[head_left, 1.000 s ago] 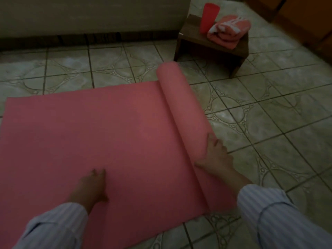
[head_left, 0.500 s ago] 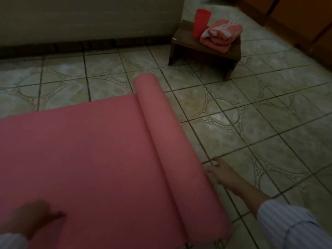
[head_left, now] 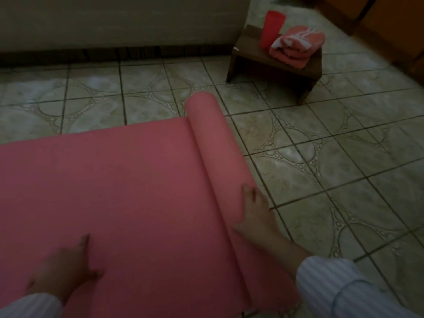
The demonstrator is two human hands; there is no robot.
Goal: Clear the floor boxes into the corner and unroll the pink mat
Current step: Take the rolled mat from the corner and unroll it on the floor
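The pink mat (head_left: 119,184) lies flat across the tiled floor on the left. Its still-rolled part (head_left: 215,143) runs from the upper middle down to the lower right. My right hand (head_left: 257,212) rests flat on the near stretch of that roll, fingers spread, pressing on its right side. My left hand (head_left: 66,269) lies palm down on the flat part of the mat near the lower left, fingers apart. Neither hand grips anything. No boxes are in view.
A low dark wooden stool (head_left: 252,58) stands at the upper right, bearing a red cup (head_left: 271,28) and a folded pink towel (head_left: 298,45). A pale wall with a dark base strip (head_left: 114,51) runs along the back. Orange cabinet fronts (head_left: 394,26) stand far right.
My right hand has moved from beside the roll back onto it. My left hand has come further onto the flat mat. The view has shifted slightly, and the roll looks thinner than one second ago.
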